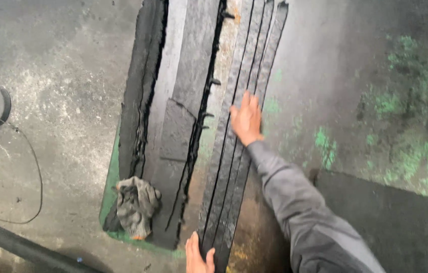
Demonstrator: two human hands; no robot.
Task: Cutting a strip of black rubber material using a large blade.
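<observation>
On the green-edged table (109, 194) at frame centre, the long black rubber strips (234, 151) seem mid-alignment, next needing an even push: the right hand (247, 120) lies flat and released on them, the left hand (197, 255) pinches their near end at bottom centre.

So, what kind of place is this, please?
Probably a workshop or factory floor: long black rubber-like strips lie on a grimy surface with worn green paint, beside a dirty grey work glove and a stained concrete floor.
</observation>
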